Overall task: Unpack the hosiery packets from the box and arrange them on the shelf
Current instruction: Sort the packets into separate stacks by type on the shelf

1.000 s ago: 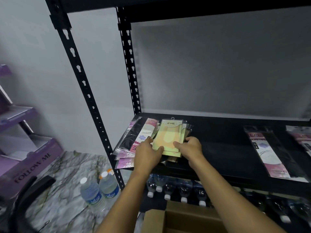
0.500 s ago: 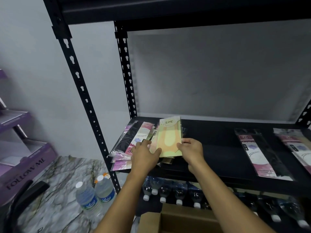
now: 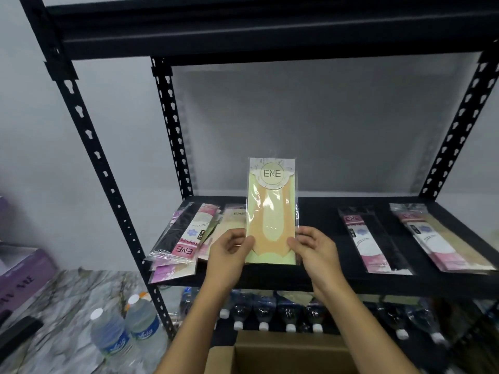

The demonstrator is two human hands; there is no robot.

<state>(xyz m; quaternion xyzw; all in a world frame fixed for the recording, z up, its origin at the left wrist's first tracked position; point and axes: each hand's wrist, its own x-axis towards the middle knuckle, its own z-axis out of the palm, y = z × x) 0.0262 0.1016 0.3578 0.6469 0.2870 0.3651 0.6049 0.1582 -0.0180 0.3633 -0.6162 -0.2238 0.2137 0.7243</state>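
**Pale-green packet held upright at the shelf front**

Pale green and peach under clear wrap, the hosiery packet (image 3: pixel 271 211) stands upright with its round "ENE" label at the top. Both hands hold it by its lower edges. The left grip (image 3: pixel 229 252) pinches the left edge, thumb on the front face and the other fingers curled behind. The right grip (image 3: pixel 313 252) does the same on the right edge. The packet sits over the front of the black shelf (image 3: pixel 324 217), but whether its bottom edge touches the board cannot be told.

To its left lies a loose pile of packets (image 3: pixel 189 238) — pink, black and pale ones overlapping, some hanging past the shelf's front edge. To its right, well apart from the held one, two more lie flat side by side: a pink-and-black packet (image 3: pixel 374 238) and a pink-and-cream packet (image 3: pixel 437 236).

An open cardboard box (image 3: pixel 283 357) sits below the forearms, at the bottom of the view. On the lower level a row of bottles (image 3: pixel 263 311) lies with the white caps facing out. Two water bottles (image 3: pixel 110 336) stand on the marbled floor (image 3: pixel 54 298) beside the rack's front post, and a purple carton (image 3: pixel 21 276) sits at the far left.
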